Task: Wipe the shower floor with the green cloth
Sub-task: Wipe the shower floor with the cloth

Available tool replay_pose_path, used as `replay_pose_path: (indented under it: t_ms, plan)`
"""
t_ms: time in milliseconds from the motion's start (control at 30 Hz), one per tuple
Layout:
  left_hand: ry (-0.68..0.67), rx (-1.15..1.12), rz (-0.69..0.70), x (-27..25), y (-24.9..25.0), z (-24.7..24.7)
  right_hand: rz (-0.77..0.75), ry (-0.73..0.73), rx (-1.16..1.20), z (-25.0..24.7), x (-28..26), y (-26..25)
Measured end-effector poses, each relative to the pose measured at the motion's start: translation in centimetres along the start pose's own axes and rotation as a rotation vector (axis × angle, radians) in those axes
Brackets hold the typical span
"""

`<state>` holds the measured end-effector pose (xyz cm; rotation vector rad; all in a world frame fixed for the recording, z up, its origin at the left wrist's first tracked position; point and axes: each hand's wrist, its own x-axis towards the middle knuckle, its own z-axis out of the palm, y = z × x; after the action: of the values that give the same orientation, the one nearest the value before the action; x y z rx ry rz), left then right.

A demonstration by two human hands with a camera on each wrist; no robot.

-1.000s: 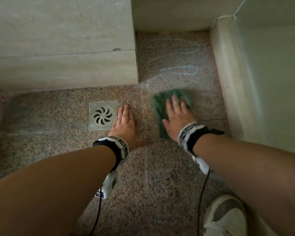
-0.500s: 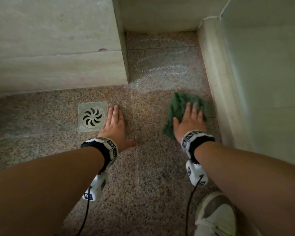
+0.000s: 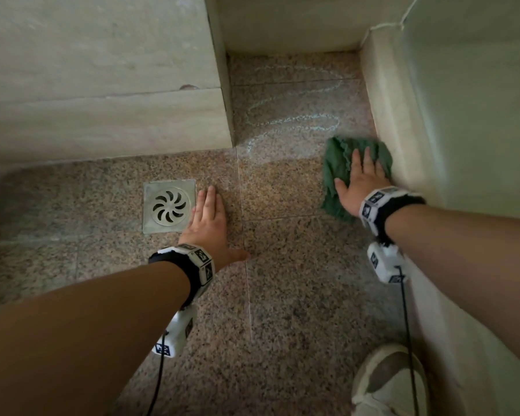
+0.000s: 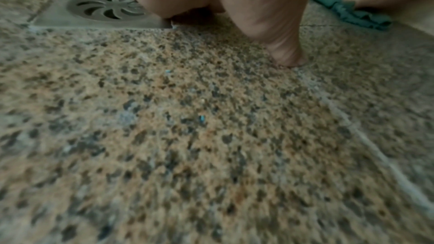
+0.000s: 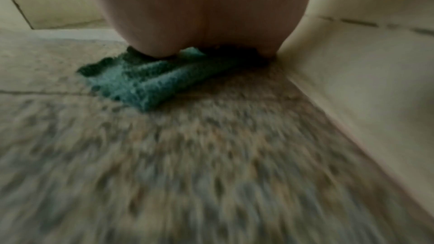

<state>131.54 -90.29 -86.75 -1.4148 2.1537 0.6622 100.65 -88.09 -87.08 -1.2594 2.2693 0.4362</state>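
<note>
On the speckled granite shower floor (image 3: 297,280), far left, a square metal drain cover (image 3: 169,206) with a swirl grate sits flush in the tile. Just right of it the left hand (image 3: 209,223) lies palm-down, fingers straight and pressed together, thumb (image 4: 285,51) stuck out sideways, tip touching a grout line. A pale, looping soapy streak (image 3: 294,121) marks the floor further back, between the stone step (image 3: 102,124) and the right wall (image 3: 418,121). The right hand (image 3: 360,181) presses flat on the green cloth (image 3: 336,163), fingers straight and slightly spread, holding the crumpled cloth down against the base of the right wall. A white shoe (image 3: 388,382) shows at bottom right.
</note>
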Motion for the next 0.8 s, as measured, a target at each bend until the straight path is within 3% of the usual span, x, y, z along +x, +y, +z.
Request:
replay_pose_path:
  t_ms: [100,333,433,567,700,800]
  plan:
    - [-0.008,-0.002,0.004,0.0,0.1,-0.2,-0.026,-0.028,-0.024,-1.0,0.7,-2.0]
    - [0.006,-0.004,0.012,-0.2,0.0,-0.2,-0.479,-0.064,-0.105,0.9,-2.6,-14.2]
    - [0.022,-0.047,0.027,-0.2,0.0,0.0,-0.585,-0.102,-0.103,2.3,-4.7,-18.2]
    - [0.024,-0.03,0.023,-0.1,-0.1,-0.2,-0.557,-0.046,-0.149,1.7,-3.9,-16.4]
    - [-0.016,-0.006,0.016,-0.1,0.0,-0.4,-0.204,0.043,-0.066,0.2,-1.0,-8.6]
    - [-0.026,-0.008,0.015,-0.1,-0.2,-0.4,-0.084,0.038,-0.089,-0.4,-0.2,-4.8]
